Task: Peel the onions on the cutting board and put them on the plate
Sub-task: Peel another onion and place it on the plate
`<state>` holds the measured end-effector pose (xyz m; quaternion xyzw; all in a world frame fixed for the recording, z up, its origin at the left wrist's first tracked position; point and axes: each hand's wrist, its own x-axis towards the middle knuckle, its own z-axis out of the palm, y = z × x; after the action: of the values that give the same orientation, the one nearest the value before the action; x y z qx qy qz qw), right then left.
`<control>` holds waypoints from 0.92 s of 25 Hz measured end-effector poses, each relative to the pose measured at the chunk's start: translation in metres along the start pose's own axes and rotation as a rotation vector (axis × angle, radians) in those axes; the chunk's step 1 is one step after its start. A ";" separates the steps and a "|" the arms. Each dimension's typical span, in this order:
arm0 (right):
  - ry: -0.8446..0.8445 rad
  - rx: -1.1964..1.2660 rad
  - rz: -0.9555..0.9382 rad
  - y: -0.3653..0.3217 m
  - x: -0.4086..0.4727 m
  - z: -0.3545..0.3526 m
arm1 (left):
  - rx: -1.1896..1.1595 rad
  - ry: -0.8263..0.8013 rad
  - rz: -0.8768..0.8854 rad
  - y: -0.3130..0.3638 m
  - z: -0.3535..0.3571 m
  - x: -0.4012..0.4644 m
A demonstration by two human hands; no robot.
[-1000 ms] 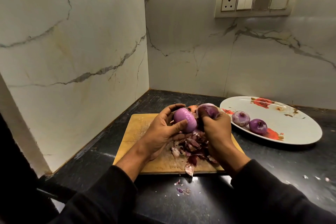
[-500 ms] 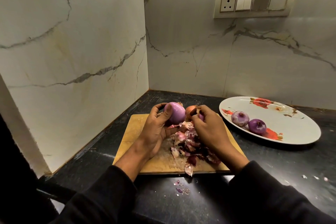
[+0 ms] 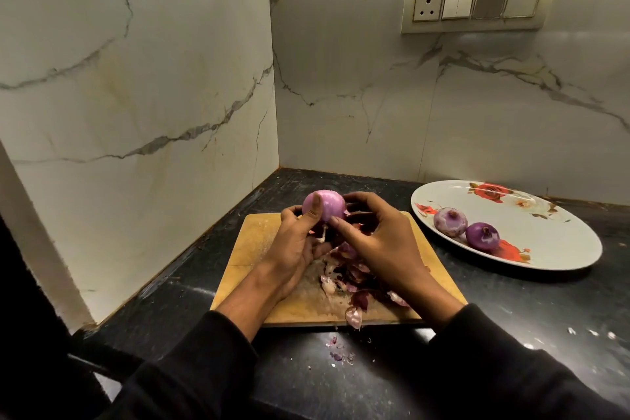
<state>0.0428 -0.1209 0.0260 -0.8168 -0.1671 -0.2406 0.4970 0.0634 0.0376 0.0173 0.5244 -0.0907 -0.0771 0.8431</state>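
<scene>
Onion (image 3: 325, 206) number three sits raised above the far edge of the cutting board (image 3: 254, 242), pale purple and mostly bare. My left hand (image 3: 296, 242) wraps it from below, thumb pressed up its near face, so that grip is closed around the onion. My right hand (image 3: 381, 239) comes in from the right with curled fingers; its fingertips (image 3: 351, 201) touch the onion's right side, where a thin flap of skin sticks out, but I cannot tell whether they pinch it. Loose peels (image 3: 347, 276) lie heaped on the board beneath my hands, a few scraps (image 3: 339, 351) spilled onto the dark counter (image 3: 511, 317). Two peeled onions (image 3: 450, 222) rest touching on the flowered plate (image 3: 545, 225), at the right.
</scene>
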 end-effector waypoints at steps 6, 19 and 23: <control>0.201 0.033 -0.026 0.007 0.005 -0.004 | 0.219 -0.008 0.063 -0.004 -0.002 0.003; 0.049 0.143 -0.041 0.007 0.003 -0.003 | 0.151 -0.008 0.055 -0.003 0.001 0.000; 0.095 0.070 -0.042 0.005 0.000 0.000 | 0.146 -0.020 0.028 -0.003 0.003 -0.002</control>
<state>0.0452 -0.1230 0.0220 -0.7829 -0.1687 -0.2835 0.5275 0.0611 0.0342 0.0161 0.5823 -0.1116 -0.0637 0.8028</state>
